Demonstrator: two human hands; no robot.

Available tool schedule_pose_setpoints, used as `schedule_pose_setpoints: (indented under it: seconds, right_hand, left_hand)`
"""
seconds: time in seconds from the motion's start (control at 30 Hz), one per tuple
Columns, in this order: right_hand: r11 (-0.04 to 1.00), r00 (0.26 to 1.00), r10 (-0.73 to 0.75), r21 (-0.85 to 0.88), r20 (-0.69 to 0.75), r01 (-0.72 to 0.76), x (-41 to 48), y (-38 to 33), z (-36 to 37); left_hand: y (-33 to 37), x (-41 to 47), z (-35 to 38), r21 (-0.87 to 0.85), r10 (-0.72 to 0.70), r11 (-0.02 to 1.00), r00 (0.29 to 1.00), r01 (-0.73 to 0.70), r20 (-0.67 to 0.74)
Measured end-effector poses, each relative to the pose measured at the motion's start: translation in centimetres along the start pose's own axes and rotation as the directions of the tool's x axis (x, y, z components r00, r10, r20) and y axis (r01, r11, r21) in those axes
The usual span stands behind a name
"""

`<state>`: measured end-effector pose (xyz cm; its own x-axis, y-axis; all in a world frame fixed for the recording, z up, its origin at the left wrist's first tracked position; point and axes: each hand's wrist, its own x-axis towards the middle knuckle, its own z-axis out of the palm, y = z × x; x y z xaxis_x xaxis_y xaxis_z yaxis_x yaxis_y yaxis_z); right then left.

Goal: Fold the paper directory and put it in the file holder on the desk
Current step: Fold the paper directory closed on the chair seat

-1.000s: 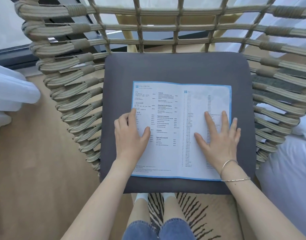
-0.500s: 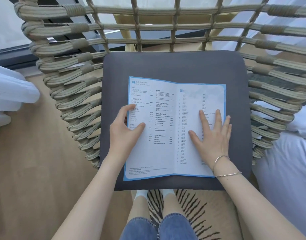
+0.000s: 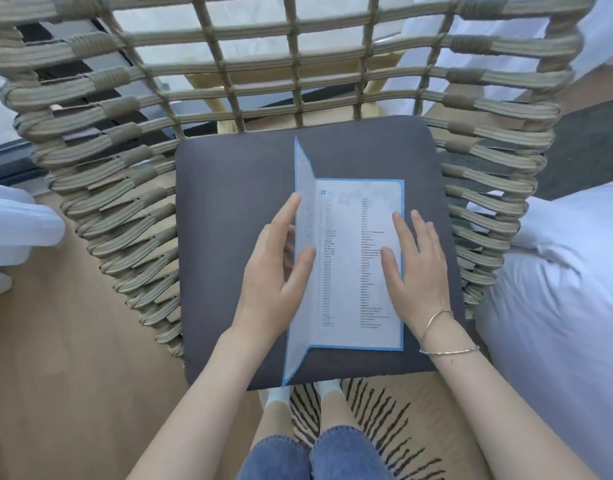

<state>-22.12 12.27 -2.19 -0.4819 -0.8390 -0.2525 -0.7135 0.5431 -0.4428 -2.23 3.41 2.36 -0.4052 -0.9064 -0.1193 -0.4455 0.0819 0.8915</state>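
The paper directory (image 3: pixel 353 265), white with a blue border and printed lists, lies on the dark grey seat cushion (image 3: pixel 228 209) of a woven chair. Its left half stands raised along the centre crease. My left hand (image 3: pixel 273 282) grips that raised half, thumb on the printed side and fingers behind it. My right hand (image 3: pixel 415 271) lies flat with fingers spread on the right edge of the right half, pressing it onto the cushion. No file holder or desk is in view.
The woven rope chair (image 3: pixel 125 188) surrounds the cushion on the left, back and right. White bedding (image 3: pixel 557 306) lies to the right, white fabric (image 3: pixel 17 220) to the left. A striped rug (image 3: pixel 377 420) and my legs are below the seat.
My left hand has lifted the directory's left half from flat to standing up along the crease. My right hand slid to the right edge. The camera moved closer.
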Motion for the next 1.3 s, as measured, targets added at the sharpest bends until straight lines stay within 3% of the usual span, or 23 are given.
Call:
schedule_pose_setpoints:
  seconds: [0.17, 0.33, 0.5, 0.67, 0.93, 1.13, 1.3]
  right_hand:
    - [0.99, 0.991, -0.05, 0.126, -0.125, 0.065, 0.1, -0.1, -3.5]
    - [0.982, 0.98, -0.106, 0.137, -0.17, 0.13, 0.4, 0.4, -3.3]
    - [0.988, 0.984, -0.154, -0.019, -0.092, 0.153, 0.9, 1.7, 0.7]
    - [0.965, 0.982, -0.188, -0.185, -0.005, 0.184, 1.7, 3.8, 5.2]
    - [0.94, 0.975, -0.215, -0.286, -0.063, 0.189, 2.3, 5.2, 7.8]
    - [0.934, 0.981, -0.192, -0.309, -0.019, 0.177, 2.4, 5.0, 7.8]
    - [0.929, 0.986, -0.134, -0.335, 0.097, 0.159, 2.3, 4.1, 6.3]
  left_hand:
    - [1.6, -0.3, 4.2, 0.017, -0.043, 0.999, 0.987, 0.041, 0.158]
    - [0.0, 0.4, 7.4, 0.262, 0.013, 0.962, 0.971, -0.077, 0.239]
    - [-3.2, 0.9, 9.6, 0.401, 0.038, 0.905, 0.967, -0.14, 0.253]
    - [-7.4, 1.8, 11.0, 0.572, 0.093, 0.787, 0.961, -0.232, 0.262]
    - [-11.2, 2.0, 12.5, 0.682, 0.15, 0.668, 0.952, -0.297, 0.267]
    - [-11.6, 2.1, 12.7, 0.708, 0.123, 0.643, 0.951, -0.293, 0.282]
    - [-9.9, 2.2, 12.0, 0.711, 0.071, 0.648, 0.951, -0.272, 0.3]
